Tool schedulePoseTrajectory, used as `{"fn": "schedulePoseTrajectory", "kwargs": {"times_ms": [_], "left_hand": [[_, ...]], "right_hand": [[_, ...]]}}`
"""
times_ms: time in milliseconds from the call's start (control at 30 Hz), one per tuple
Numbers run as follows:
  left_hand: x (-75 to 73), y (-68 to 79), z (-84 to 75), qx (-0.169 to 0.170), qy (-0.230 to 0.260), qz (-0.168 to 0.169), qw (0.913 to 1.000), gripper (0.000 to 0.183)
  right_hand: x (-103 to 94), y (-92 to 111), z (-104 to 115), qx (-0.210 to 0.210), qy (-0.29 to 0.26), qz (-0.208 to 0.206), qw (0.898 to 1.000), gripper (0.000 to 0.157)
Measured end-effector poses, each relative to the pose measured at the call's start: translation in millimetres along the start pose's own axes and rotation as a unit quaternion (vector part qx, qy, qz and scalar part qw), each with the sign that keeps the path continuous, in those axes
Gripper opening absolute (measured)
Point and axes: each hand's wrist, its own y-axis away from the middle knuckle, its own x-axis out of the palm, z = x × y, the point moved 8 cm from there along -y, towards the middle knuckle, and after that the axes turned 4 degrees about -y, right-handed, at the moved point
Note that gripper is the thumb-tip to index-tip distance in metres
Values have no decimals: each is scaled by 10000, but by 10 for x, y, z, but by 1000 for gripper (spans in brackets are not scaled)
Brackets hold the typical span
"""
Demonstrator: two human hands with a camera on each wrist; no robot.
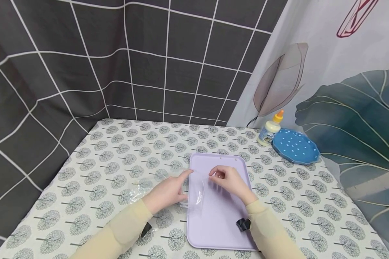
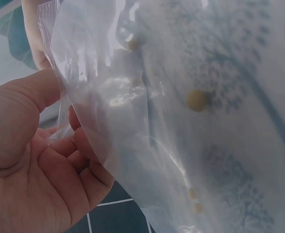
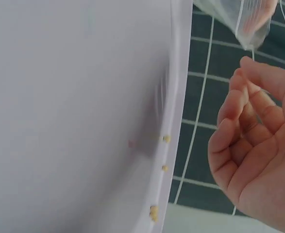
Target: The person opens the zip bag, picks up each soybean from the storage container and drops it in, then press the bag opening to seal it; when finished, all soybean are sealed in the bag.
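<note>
A clear plastic bag (image 1: 199, 196) stretches from my left hand (image 1: 165, 194) over the left side of a lilac tray (image 1: 227, 223). My left thumb and fingers hold the bag by its edge. Through its film in the left wrist view, several small yellow pieces (image 2: 197, 100) show. My right hand (image 1: 231, 182) hovers above the tray, just right of the bag and apart from it. Its fingers are loosely curled, and nothing shows between thumb and forefinger in the right wrist view. Several tiny yellow pieces (image 3: 154, 213) lie along the tray's rim there.
At the back right stands a glue bottle (image 1: 269, 132) with a yellow and orange cap. A blue scalloped dish (image 1: 295, 146) with white dots is beside it. Under everything lies a tree-print tablecloth (image 1: 94, 162); a dark gridded curtain (image 1: 146, 68) hangs behind.
</note>
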Motion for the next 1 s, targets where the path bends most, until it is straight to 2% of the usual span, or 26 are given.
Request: {"fn": "schedulePoseTrajectory", "kwargs": {"times_ms": [133, 267, 500, 633, 767, 1000], "left_hand": [[-1, 1, 3, -8, 3, -12, 10000, 86], [-3, 1, -3, 22, 5, -32, 10000, 85], [-16, 18, -6, 50, 12, -60, 10000, 86], [-17, 23, -10, 58, -25, -47, 10000, 87], [-15, 25, -16, 68, -39, -51, 10000, 86], [-18, 21, -27, 75, -65, -83, 9999, 86]], "right_hand": [[-72, -21, -124, 238, 106, -158, 9995, 10], [-103, -26, -221, 539, 61, -96, 9985, 12], [-190, -91, -313, 549, 20, -116, 9984, 11], [-222, -126, -416, 889, -52, -90, 9960, 10], [-240, -169, -492, 1161, 70, -44, 9932, 9], [-258, -251, -539, 1296, 396, -49, 9908, 9]]}}
